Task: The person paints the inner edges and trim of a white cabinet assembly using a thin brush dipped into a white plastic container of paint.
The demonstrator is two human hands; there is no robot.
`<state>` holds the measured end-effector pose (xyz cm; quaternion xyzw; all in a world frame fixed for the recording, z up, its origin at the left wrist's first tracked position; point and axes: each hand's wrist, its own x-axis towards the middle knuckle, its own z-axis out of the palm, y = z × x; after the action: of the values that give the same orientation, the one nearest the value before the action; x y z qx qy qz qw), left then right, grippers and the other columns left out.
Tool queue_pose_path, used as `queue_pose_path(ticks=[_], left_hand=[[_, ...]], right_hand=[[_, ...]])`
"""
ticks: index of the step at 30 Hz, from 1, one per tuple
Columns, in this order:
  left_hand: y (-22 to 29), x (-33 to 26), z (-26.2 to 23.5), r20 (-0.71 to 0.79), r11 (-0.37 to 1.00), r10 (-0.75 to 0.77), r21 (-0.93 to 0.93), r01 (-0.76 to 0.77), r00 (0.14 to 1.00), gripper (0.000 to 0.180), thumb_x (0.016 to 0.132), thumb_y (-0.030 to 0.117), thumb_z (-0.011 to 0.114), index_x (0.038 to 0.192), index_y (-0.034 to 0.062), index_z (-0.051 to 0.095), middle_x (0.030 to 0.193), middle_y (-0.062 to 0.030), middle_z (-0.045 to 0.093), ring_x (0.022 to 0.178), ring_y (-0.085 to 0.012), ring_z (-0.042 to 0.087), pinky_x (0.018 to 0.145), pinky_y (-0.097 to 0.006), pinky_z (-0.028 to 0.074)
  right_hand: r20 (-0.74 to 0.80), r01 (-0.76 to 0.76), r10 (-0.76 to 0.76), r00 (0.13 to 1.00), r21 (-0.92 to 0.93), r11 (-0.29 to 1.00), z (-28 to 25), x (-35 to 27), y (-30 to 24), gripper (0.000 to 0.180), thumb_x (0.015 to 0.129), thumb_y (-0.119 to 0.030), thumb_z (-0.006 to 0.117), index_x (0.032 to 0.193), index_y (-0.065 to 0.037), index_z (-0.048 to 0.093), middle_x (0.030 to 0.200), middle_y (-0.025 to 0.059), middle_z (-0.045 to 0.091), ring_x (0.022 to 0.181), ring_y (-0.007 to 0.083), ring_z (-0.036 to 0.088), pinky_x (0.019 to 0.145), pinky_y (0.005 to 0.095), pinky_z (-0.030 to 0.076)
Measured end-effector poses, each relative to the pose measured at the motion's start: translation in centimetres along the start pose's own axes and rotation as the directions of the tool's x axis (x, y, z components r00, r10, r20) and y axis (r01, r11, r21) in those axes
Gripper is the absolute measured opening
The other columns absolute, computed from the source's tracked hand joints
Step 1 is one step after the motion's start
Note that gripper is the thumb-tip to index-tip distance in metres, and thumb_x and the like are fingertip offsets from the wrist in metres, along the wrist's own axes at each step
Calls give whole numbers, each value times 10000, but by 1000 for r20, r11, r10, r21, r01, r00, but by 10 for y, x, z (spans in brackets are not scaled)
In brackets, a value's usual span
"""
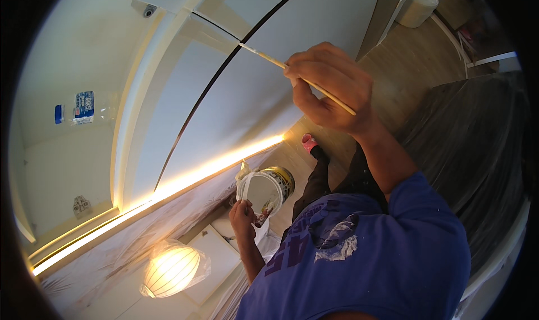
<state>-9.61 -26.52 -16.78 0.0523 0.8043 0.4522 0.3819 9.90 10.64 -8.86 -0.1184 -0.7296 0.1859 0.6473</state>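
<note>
My right hand (331, 87) is raised and closed round a thin artist's paintbrush (266, 58) with a pale wooden handle. Its white-coated tip meets, or comes very near, the dark groove (216, 73) where seams between pale wall panels (269, 84) cross. Lower down, my left hand (242, 219) is closed at the edge of a round paint bucket (261, 186) with a whitish inside. A pale strip rises from those fingers across the bucket's mouth; whether it is the bucket's handle I cannot make out. The bucket's dark and yellow outer side shows on its right.
A bright light strip (213, 164) runs along the panels' lower edge. Left, a niche holds a clear bottle with a blue label (84, 107). A lit ribbed lamp (172, 269) wrapped in plastic stands below. Dark sheeting (471, 135) covers something at right; my red shoe (307, 142) is on wooden flooring.
</note>
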Motion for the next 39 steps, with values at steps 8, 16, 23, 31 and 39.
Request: queue_pose_path(ticks=[8,16,23,31,39], left_hand=[[-2,2,-2,13,999,-29,-31,29,999,258,1009,182,495,851,12,607,561,11,425,437,-93,357,429,-277,346],[-1,3,-1,26,1000,8,25,-8,1000,268,1014,191,484,846,20,604,552,10,416,422,-98,350,422,-280,341],[5,0,2,6,999,-27,-17,27,1000,263,1001,176,497,832,10,608,547,0,438,427,-101,381,427,-280,360],[-3,2,0,-8,1000,7,1,-7,1000,251,987,162,508,831,-4,612,544,-10,455,424,-102,396,420,-280,359],[-2,3,-1,-1,999,-28,-40,28,1000,250,990,163,518,828,-4,610,547,-9,457,423,-99,389,418,-278,349]], right_hand=[[5,25,-25,1000,-20,999,4,1,-1,272,676,104,692,919,-14,658,842,74,691,658,210,603,574,318,491],[9,29,-29,1000,-20,999,6,7,-1,276,669,106,688,916,-11,658,835,84,687,661,222,610,569,323,493],[12,28,-28,1000,-17,999,2,5,-1,279,664,106,691,916,-11,661,830,84,685,660,225,607,571,326,494],[17,44,-43,999,-26,999,-1,5,-2,285,662,106,694,919,-11,659,837,82,681,660,233,599,575,330,492],[5,55,-55,998,-23,998,5,10,-4,284,655,103,699,913,-11,661,840,85,680,669,236,607,570,329,494]])
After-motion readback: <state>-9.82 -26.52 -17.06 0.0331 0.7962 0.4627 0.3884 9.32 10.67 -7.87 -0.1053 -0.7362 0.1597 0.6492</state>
